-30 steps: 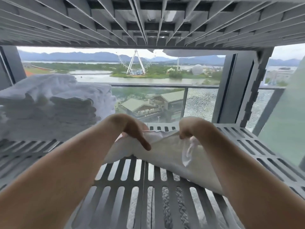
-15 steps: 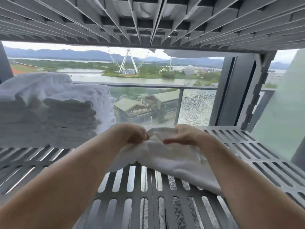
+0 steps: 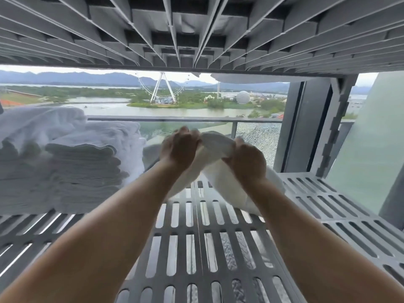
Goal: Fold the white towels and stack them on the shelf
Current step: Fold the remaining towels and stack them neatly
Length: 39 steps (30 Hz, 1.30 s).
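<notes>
Both my hands hold one white towel (image 3: 215,147) raised above the grey slatted shelf (image 3: 196,232). My left hand (image 3: 180,147) grips its top edge on the left, and my right hand (image 3: 246,159) grips it on the right. The cloth hangs down from them and its lower part trails onto the shelf toward the right. A stack of folded white towels (image 3: 63,165) sits on the same shelf at the left, with a looser towel lying on top of it.
Another slatted shelf (image 3: 196,33) hangs close overhead. A grey shelf post (image 3: 334,127) stands at the back right. Behind the shelf is a glass balcony railing (image 3: 185,119) with a river view. Bare shelf slats stretch in front and to the right.
Both hands have lifted the towel up off the shelf and away from me, toward the back. The towel now hangs bunched between them instead of lying spread on the slats.
</notes>
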Available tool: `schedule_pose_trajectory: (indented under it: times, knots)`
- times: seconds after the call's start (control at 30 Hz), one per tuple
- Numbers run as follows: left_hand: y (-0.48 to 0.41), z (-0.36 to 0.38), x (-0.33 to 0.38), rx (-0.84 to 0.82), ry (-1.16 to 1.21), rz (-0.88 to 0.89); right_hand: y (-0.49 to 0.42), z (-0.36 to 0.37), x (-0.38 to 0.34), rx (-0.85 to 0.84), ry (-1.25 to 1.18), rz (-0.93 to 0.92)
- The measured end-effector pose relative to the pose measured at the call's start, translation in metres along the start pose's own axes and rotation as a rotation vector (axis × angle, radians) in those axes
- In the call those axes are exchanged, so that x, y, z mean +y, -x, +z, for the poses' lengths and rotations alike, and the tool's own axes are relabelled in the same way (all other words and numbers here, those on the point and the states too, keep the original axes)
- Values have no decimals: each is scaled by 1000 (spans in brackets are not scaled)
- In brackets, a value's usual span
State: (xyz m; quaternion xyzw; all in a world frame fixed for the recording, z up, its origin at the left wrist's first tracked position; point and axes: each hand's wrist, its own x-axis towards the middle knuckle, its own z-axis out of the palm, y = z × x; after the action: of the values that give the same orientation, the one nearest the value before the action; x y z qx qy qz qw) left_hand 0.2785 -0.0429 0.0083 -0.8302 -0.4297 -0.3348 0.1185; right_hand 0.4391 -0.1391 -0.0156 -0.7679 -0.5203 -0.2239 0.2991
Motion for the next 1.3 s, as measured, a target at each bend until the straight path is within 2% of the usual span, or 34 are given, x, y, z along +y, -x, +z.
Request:
schedule_pose_trajectory:
  times: [0.07, 0.13, 0.27, 0.37, 0.43, 0.47, 0.5, 0.57, 0.6, 0.63, 0.67, 0.7, 0.77, 0.8, 0.87, 1.03, 1.1, 1.2, 1.3]
  knots:
    - [-2, -1, 3, 183, -65, 87, 0, 3, 4, 157, -13, -64]
    - [5, 7, -3, 158, -19, 159, 6, 9, 13, 133, -27, -109]
    - [36, 33, -19, -159, 69, 239, 29, 29, 31, -81, -81, -96]
    - [54, 42, -18, -380, 79, 191, 42, 38, 36, -299, -104, -81]
    - [60, 44, -16, -441, 24, 139, 47, 38, 38, -399, -105, -68]
    - [62, 42, -14, -408, -5, 132, 49, 37, 39, -391, -111, -58]
    - [63, 39, -11, -306, -21, 147, 52, 35, 38, -318, -135, -49]
    - [67, 30, -3, 10, -86, 209, 56, 30, 36, -36, -199, -58]
    - [72, 24, 2, 129, -114, 219, 58, 26, 36, 89, -201, -77]
    - [78, 20, 7, 176, -128, 225, 61, 22, 38, 157, -196, -100]
    - [86, 17, 11, 101, -118, 210, 63, 19, 41, 130, -196, -121]
    - [97, 15, 13, -25, -100, 177, 67, 17, 46, 22, -206, -142]
    - [120, 9, 14, -339, -158, 91, 74, 14, 53, -366, -124, -183]
    - [132, 5, 14, -410, -196, 66, 79, 11, 55, -520, -80, -199]
    - [153, -4, 15, -380, -210, 9, 89, 7, 57, -621, -114, -196]
    - [191, -22, 31, -322, -326, -26, 115, -7, 58, -617, -174, -200]
    - [199, -30, 35, -295, -373, 8, 126, -16, 63, -524, -172, -152]
    - [206, -41, 36, -275, -388, 82, 146, -38, 73, -353, -27, -17]
    - [220, -49, 37, -365, -439, 184, 168, -58, 85, -352, 76, 62]
